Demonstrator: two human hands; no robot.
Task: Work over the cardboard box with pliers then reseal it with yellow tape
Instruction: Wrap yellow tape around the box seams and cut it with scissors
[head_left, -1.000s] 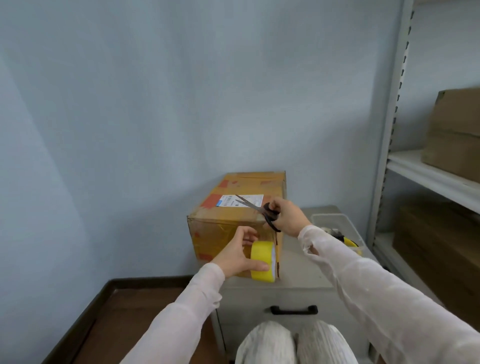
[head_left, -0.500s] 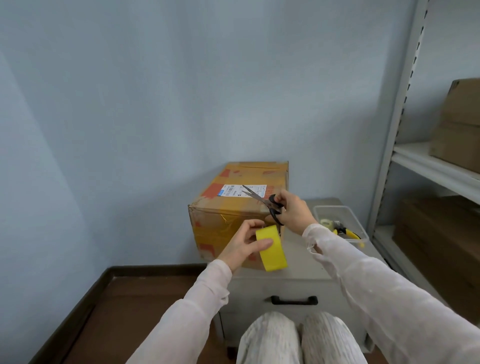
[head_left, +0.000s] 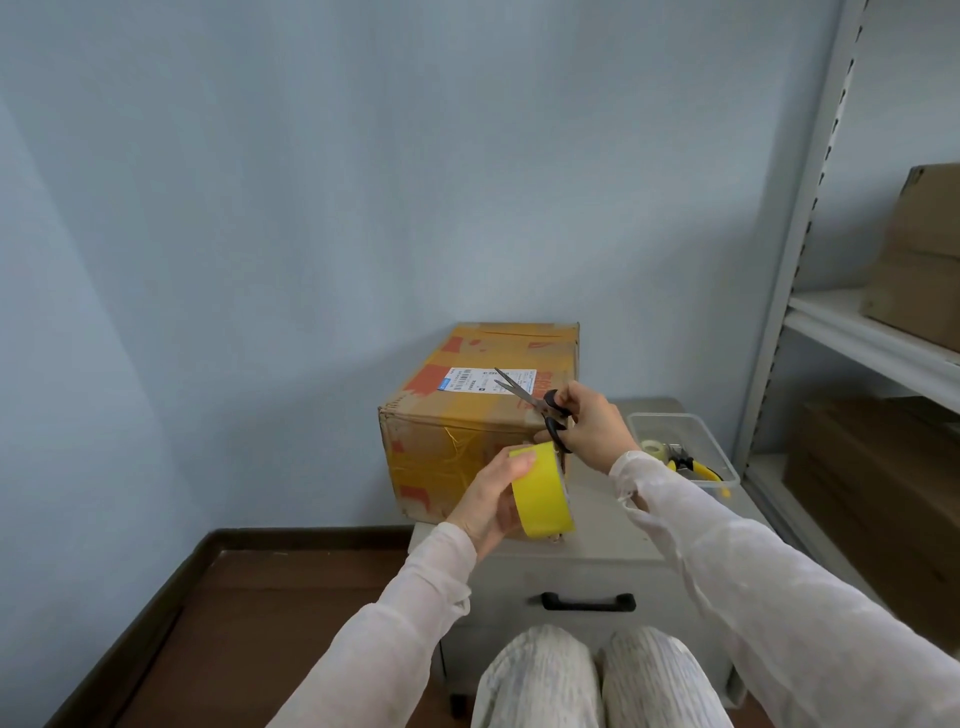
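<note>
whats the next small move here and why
Probably lower the scissors in the right hand to the yellow tape roll that the left hand holds by the cardboard box: the blades are parted, seemingly ready to cut.

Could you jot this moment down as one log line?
left hand: holds yellow tape roll | right hand: holds scissors, blades open | pliers: in clear bin

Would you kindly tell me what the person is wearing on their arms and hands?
Both arms are in long, thin, pale pinkish-white fabric, the left sleeve and right sleeve ending at the wrists. The left hand and right hand are bare, with no gloves.
</note>
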